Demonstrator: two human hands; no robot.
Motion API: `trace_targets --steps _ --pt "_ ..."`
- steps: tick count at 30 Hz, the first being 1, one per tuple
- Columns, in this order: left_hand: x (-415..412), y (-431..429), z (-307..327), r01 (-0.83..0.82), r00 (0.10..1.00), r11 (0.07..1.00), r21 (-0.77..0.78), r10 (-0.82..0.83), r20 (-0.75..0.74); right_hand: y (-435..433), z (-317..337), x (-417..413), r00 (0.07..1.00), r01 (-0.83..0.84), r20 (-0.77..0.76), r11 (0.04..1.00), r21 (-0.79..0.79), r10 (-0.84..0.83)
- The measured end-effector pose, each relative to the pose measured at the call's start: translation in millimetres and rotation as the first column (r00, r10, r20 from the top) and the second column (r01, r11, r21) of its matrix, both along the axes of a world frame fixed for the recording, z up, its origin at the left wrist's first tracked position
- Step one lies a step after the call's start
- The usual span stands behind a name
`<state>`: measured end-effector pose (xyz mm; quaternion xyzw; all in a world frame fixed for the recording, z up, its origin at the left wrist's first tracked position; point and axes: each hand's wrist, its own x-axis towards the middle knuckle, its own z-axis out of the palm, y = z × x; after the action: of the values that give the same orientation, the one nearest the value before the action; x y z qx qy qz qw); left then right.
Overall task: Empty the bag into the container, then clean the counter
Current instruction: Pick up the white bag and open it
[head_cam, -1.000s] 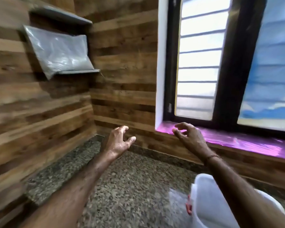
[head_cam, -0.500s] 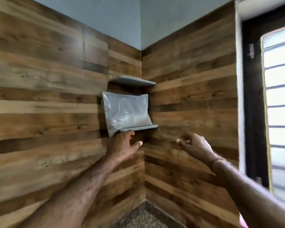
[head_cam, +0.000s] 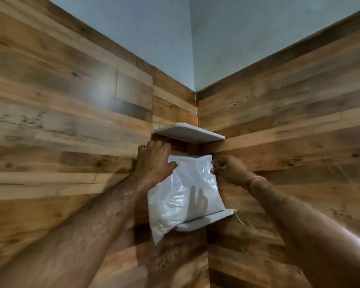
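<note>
My left hand [head_cam: 154, 161] covers the top left corner of the bag [head_cam: 183, 196]. The thumb lies across its front and the fingers reach up past its top edge toward the wood wall [head_cam: 71, 125]. I cannot tell whether they close behind the plastic. My right hand [head_cam: 229, 168] has its fingers curled tight, pinching the bag's top right corner. A thin thread [head_cam: 256, 179] circles that wrist.

The bag is clear plastic with a pale filling and stands upright in the corner where the two wood walls meet. It rests on the lower shelf [head_cam: 206, 220], and its bottom left corner sags off the shelf's left edge and hangs below it. The upper shelf [head_cam: 187, 133] juts out just above the bag's top edge, and my left fingertips sit right under its left end, close to the wall. A loose pale strand [head_cam: 240, 219] dangles from the lower shelf's right corner. Above the wood panelling the walls are plain blue-grey.
</note>
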<state>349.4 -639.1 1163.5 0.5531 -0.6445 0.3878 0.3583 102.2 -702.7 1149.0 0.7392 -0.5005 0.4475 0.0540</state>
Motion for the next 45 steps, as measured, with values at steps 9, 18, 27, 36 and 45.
trace_targets --steps 9,18,27,36,45 --pt "38 -53 36 -0.101 0.995 0.988 0.114 0.101 -0.001 -83 48 82 0.957 -0.006 -0.288 0.994 -0.107 -0.026" --pt "58 -66 40 0.102 0.985 0.995 -0.008 -0.102 -0.141 -115 62 90 0.944 0.153 -0.286 0.986 -0.065 -0.165" --pt "34 -43 41 0.187 0.956 0.955 -0.231 -0.231 -0.18 -70 69 39 0.952 0.261 -0.127 0.954 -0.145 -0.279" --pt "-17 45 35 0.362 0.901 0.92 -0.148 -0.386 -0.197 77 59 -49 0.952 0.267 -0.132 0.96 -0.088 -0.277" --pt "-146 192 -129 0.576 0.777 0.806 0.135 -0.489 -0.396 252 -86 -190 0.935 0.335 -0.176 0.931 0.147 -0.309"
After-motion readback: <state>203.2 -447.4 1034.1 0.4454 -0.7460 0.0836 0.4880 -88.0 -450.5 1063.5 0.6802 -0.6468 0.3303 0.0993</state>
